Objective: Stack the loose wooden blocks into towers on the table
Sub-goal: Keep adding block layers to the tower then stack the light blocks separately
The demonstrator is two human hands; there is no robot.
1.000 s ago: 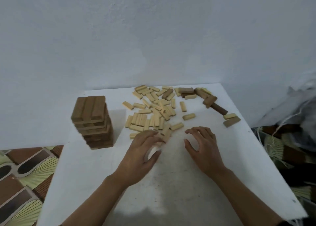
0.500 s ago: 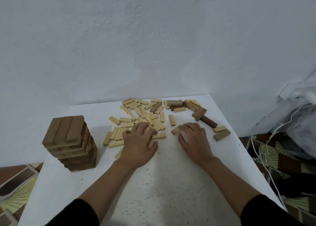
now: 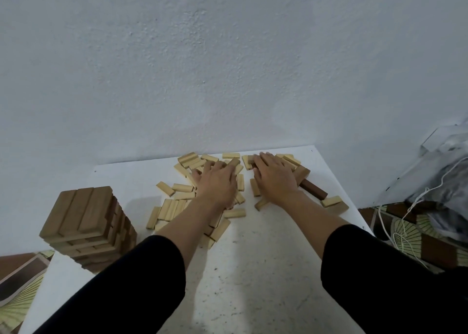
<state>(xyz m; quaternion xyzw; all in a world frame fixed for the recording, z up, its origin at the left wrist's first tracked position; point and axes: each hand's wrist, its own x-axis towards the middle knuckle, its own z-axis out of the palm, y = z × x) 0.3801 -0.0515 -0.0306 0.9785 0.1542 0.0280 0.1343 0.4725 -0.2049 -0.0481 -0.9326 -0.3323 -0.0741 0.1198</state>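
Blocks crowding the far edge
Left hand (image 3: 217,181) and right hand (image 3: 274,179) lie flat, gripping nothing, on loose blocks (image 3: 172,208); raking may push some off the surface (image 3: 253,283).

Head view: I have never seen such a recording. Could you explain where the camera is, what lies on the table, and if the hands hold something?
No machine here: a person wears one camera on the head, looking forward and down. On the white table lie many loose pale blocks, with a dark block at the right. A stacked tower stands at the left. The left hand and the right hand rest flat on the pile, fingers straight; neither grips a block.
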